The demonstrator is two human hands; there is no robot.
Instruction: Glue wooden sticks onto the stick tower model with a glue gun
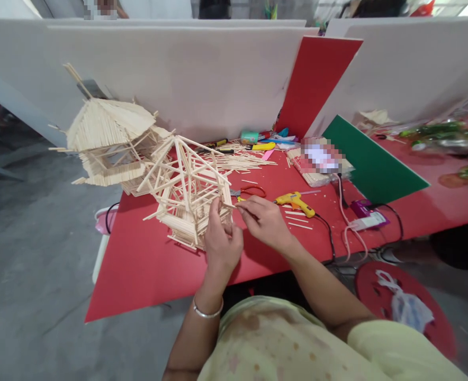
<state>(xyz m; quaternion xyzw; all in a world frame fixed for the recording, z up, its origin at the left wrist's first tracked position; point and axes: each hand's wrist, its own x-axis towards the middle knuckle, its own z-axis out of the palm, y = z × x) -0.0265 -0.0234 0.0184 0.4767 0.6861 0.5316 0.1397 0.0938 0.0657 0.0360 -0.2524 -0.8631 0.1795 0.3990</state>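
Glue gun point(295, 203) and pliers point(243, 190) suggest a craft workshop.

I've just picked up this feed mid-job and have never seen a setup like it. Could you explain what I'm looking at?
There's no machine here: a person is working with two bare hands. The single picture comes from a camera worn on their head, looking forward and down.

The right hand pinches what looks like a thin stick. The left hand, with a bracelet on its wrist, is beside an open stick frame; its exact grip is hard to tell.

On the red table, a roofed stick house is left of the frame. Pliers and a yellow glue gun lie near the right hand, and loose sticks are heaped farther back.
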